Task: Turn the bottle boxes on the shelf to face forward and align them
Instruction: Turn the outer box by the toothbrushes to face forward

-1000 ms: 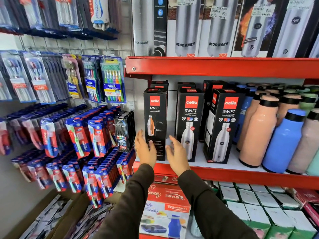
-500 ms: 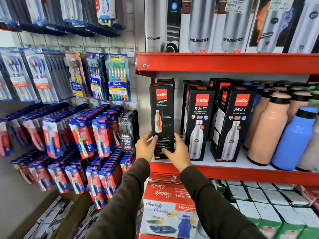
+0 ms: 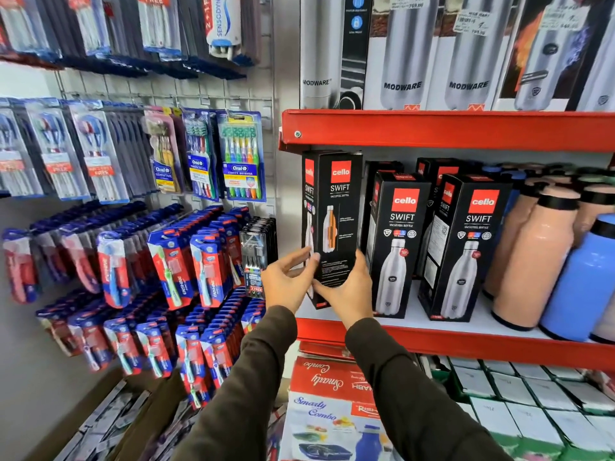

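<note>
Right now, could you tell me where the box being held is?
The leftmost cello box stands at the red shelf's left end, gripped by both hands, beside the middle cello box.

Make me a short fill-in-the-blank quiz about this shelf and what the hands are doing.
1. Both hands, left hand and right hand, hold the ____ black Cello box.
2. The shelf edge is coloured ____.
3. The boxes' big white word under the logo is ____.
4. Right of the boxes stand peach and ____ bottles.

Answers: leftmost; red; SWIFT; blue
</note>
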`<state>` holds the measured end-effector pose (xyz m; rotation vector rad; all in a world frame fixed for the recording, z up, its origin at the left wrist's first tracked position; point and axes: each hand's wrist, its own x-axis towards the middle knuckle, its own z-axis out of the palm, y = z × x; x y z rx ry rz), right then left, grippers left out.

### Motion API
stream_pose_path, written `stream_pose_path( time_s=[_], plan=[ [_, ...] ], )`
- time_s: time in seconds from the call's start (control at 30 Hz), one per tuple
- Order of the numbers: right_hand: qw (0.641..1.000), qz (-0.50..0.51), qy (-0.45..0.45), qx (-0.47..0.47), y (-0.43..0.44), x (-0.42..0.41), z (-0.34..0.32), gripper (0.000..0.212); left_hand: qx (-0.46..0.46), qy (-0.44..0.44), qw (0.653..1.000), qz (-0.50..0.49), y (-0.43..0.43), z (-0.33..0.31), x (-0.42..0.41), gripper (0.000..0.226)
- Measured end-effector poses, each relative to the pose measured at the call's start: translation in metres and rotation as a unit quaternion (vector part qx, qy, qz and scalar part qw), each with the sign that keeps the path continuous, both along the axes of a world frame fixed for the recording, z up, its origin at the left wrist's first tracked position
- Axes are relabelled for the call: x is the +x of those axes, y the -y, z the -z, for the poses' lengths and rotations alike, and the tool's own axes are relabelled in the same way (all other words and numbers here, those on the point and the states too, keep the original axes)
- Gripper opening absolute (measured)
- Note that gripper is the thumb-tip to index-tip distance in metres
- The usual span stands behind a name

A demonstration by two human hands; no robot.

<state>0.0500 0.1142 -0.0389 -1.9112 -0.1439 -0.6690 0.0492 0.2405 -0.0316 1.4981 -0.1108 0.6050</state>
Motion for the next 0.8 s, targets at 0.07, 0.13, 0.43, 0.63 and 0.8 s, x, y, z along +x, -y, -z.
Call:
stream_pose_path(
  time_s=[0.07, 0.13, 0.43, 0.63, 0.8],
  plan=[
    [1.0, -0.003, -0.009, -0.01, 0.002, 0.001, 0.001, 0.1, 0.007, 0.017, 1.0, -0.011, -0.003, 0.003, 0.004, 0.026],
    [1.0, -0.012, -0.016, -0.017, 0.004, 0.002, 0.002, 0.101, 0.024, -0.014, 1.0, 0.012, -0.007, 0.006, 0.013, 0.037],
    [0.991, -0.089, -0.062, -0.079, 0.012, 0.005, 0.002, 0.109, 0.059, -0.106, 0.985, 0.125, -0.016, 0.007, 0.025, 0.031],
    [0.985, -0.107, -0.071, -0.114, 0.016, 0.013, 0.003, 0.086, 0.097, -0.066, 0.989, 0.087, -0.012, 0.017, 0.029, 0.034],
    [0.983, -0.096, -0.074, -0.136, 0.018, 0.018, 0.007, 0.076, 0.109, -0.04, 0.991, 0.062, -0.005, 0.022, 0.033, 0.036]
  ],
)
